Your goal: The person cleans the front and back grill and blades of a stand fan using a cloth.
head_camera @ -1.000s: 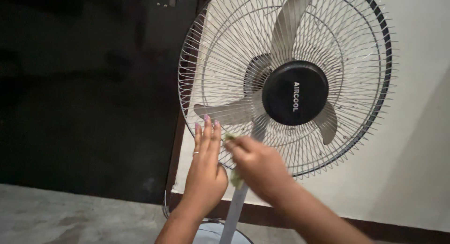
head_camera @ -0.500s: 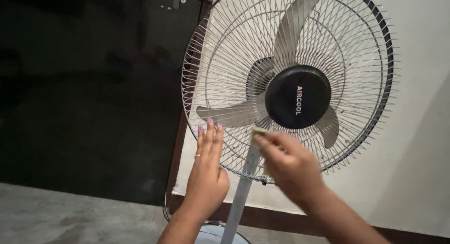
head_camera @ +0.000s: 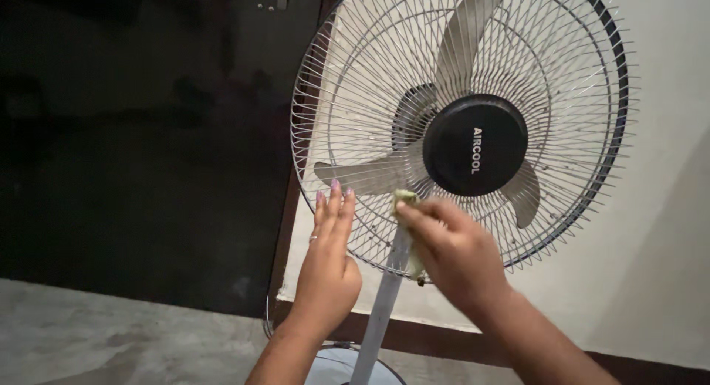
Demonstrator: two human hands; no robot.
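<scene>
Cloth (head_camera: 408,207), small, soft and limp, is pinched in the closed right hand (head_camera: 451,255) against the fan's wire guard (head_camera: 355,119), which looks thin and springy. Left hand (head_camera: 329,263), open and flat, braces the guard's rim beside it.

dark door (head_camera: 133,133) | pale wall (head_camera: 665,230) | grey concrete floor (head_camera: 96,333)

Home room: pedestal fan (head_camera: 458,133), plastered wall (head_camera: 665,281)
</scene>
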